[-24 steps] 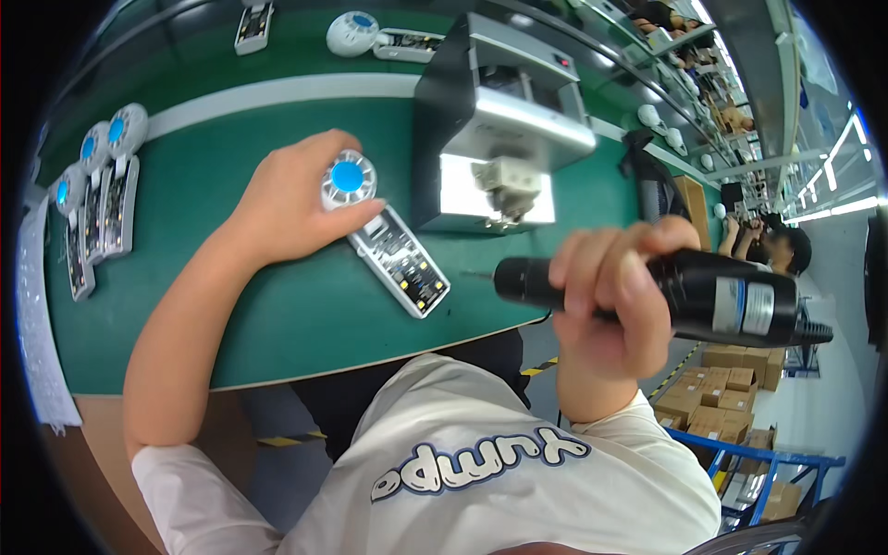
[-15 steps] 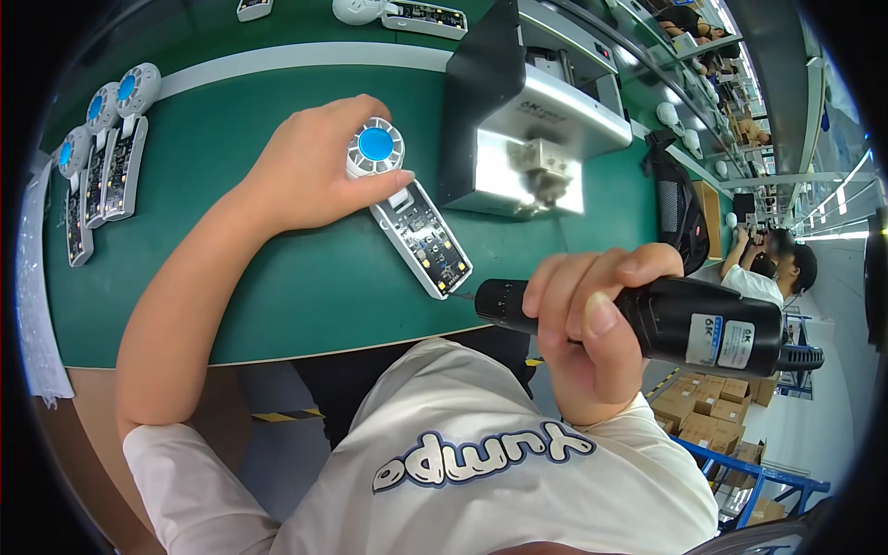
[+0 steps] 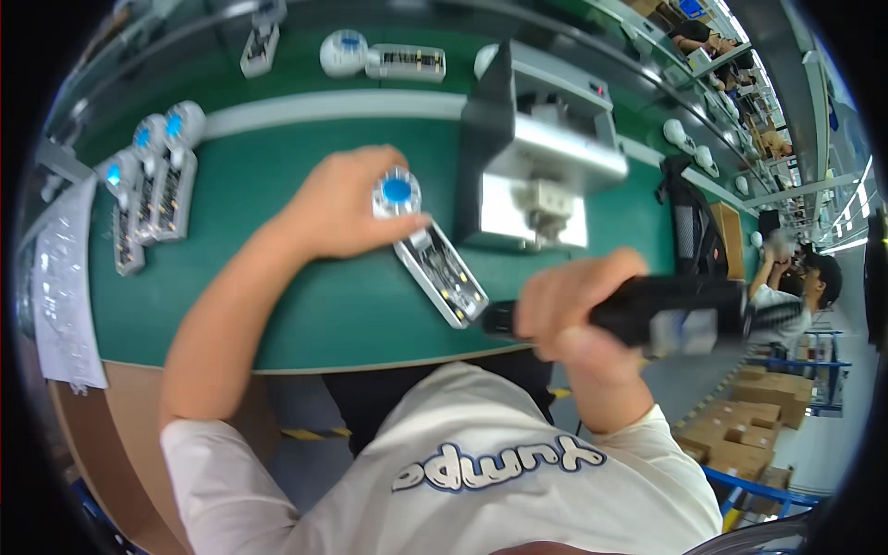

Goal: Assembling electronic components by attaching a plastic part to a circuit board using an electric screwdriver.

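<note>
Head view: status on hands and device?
Left hand holding white device at round end. Right hand gripping black screwdriver, nose at device's near end, contact unclear. Grey machine beyond, not between.

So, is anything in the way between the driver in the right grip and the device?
Nothing visible stands between the black driver in the right grip and the near end of the white device; blur hides whether the two touch.
</note>
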The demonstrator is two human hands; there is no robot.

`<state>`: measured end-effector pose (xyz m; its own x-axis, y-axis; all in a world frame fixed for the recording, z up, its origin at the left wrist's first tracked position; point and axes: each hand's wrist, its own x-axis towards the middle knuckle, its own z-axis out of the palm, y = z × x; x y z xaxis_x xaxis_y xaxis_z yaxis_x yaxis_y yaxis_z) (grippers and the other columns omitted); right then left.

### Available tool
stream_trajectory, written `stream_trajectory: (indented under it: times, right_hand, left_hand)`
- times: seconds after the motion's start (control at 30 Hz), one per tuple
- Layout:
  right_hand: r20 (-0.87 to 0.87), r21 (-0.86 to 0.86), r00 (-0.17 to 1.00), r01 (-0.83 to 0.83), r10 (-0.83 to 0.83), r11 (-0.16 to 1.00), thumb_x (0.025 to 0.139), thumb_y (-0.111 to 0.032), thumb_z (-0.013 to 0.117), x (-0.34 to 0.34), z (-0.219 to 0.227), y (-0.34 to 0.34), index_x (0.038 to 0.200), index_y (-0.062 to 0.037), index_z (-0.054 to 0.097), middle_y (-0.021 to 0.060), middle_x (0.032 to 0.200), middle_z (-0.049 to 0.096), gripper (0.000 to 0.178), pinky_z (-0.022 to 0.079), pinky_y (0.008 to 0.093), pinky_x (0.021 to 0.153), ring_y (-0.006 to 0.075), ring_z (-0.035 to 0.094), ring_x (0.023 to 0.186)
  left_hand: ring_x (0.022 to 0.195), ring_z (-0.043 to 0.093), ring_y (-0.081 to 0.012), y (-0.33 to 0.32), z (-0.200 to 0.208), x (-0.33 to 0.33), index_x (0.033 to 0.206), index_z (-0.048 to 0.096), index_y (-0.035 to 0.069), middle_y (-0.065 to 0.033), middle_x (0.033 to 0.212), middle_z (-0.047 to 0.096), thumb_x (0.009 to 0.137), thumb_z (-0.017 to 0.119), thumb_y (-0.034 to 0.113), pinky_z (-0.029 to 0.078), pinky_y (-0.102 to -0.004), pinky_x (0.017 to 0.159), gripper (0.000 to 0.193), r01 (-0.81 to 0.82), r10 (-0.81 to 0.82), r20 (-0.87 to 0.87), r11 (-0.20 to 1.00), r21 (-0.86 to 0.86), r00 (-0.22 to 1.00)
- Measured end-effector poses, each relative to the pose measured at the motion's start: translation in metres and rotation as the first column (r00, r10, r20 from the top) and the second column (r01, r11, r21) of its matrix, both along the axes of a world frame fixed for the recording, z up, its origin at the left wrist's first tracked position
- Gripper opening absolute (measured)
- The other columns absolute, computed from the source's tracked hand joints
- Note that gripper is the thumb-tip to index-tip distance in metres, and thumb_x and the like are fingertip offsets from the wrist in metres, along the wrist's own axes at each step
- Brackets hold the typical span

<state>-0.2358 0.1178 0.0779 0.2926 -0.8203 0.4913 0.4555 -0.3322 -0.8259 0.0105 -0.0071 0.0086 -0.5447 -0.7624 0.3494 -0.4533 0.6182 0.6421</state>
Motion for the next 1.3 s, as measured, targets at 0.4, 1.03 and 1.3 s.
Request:
stream_trajectory:
  times: [0.4,1.03,1.3]
  right_hand:
    - [0.533,0.533,0.693,0.171,-0.486,0.828,0.092,-0.008,0.052,-0.223,-0.093,0.038,0.112,-0.0007,0.049,0.0006,0.071,0.041,0.022,0.040,0.0302,0.062,0.0114,0.041,0.055]
    - [0.539,0.550,0.673,0.173,-0.506,0.817,0.090,-0.009,0.052,-0.215,-0.104,0.042,0.114,-0.0018,0.046,0.0040,0.070,0.044,0.026,0.043,0.0343,0.059,0.0140,0.046,0.054]
    - [0.489,0.557,0.694,0.218,-0.528,0.802,0.088,-0.014,0.055,-0.214,-0.112,0.038,0.147,-0.0019,0.037,0.0061,0.087,0.051,0.062,0.049,0.0413,0.088,0.0193,0.056,0.085]
  left_hand:
    - [0.099,0.067,-0.0413,-0.173,0.068,0.060,0.113,0.063,-0.011,-0.0294,0.104,0.068,0.081,0.067,0.061,0.052,-0.0441,0.087,0.079,-0.761,0.772,-0.030,0.618,-0.200,0.635]
    - [0.119,0.058,-0.0384,-0.319,0.039,0.241,0.134,0.053,0.006,-0.0261,0.130,0.058,0.078,0.068,0.019,0.047,-0.0434,0.101,0.060,-0.789,0.854,0.507,0.393,-0.473,0.121]
    - [0.078,0.070,-0.0252,-0.086,0.119,0.040,0.112,0.065,-0.001,-0.0201,0.094,0.070,0.070,0.081,0.025,0.054,-0.0359,0.074,0.052,-0.466,0.444,0.338,0.885,-0.018,0.830]
